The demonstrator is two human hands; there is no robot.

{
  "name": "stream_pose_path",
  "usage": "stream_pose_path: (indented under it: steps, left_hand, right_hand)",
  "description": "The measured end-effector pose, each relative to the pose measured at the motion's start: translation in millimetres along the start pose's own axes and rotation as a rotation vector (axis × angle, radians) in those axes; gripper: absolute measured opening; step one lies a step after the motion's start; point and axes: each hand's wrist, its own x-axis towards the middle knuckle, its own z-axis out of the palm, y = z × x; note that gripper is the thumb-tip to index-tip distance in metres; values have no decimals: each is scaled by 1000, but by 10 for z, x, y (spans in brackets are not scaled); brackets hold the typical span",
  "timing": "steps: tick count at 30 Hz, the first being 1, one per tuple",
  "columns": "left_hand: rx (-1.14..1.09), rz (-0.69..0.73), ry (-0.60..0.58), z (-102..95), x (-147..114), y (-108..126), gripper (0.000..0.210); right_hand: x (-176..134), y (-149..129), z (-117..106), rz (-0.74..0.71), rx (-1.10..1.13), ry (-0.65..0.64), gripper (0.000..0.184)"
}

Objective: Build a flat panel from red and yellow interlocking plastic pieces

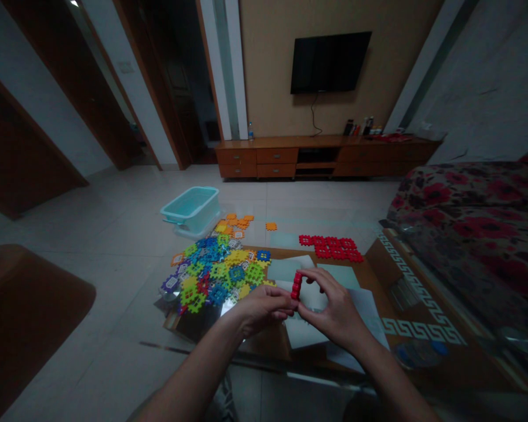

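Observation:
Between my two hands, above the glass table, is a red interlocking plastic tile [296, 285] seen edge-on, standing upright; whether it is one piece or several joined cannot be made out. My left hand [268, 306] pinches its lower left edge. My right hand [331, 302] curves round it from the right, a fingertip at its top and the thumb near its bottom. A large heap of mixed tiles [220, 266] in blue, green, yellow, purple and other colours lies left of my hands. Beyond them, several red tiles [334, 247] lie flat in a joined group.
A pale blue plastic basket [193, 205] stands beyond the heap. Orange tiles [240, 221] lie at the table's far side. A bottle with a blue cap [420, 353] shows at the right below the glass. A flower-patterned sofa [475, 205] borders the right, a brown seat [30, 328] the left.

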Motion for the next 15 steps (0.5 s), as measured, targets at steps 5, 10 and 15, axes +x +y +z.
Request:
stream_pose_path:
  steps: [5, 10, 15]
  left_hand:
    - [17, 3, -3, 29, -10, 8, 33]
    - [34, 0, -30, 22, -6, 1, 33]
    - [63, 11, 32, -1, 20, -14, 33]
  right_hand:
    - [-8, 12, 4, -37, -48, 35, 46]
    - [-14, 24, 3, -77, -95, 42, 47]
    - [-25, 68, 1, -86, -221, 80, 47]
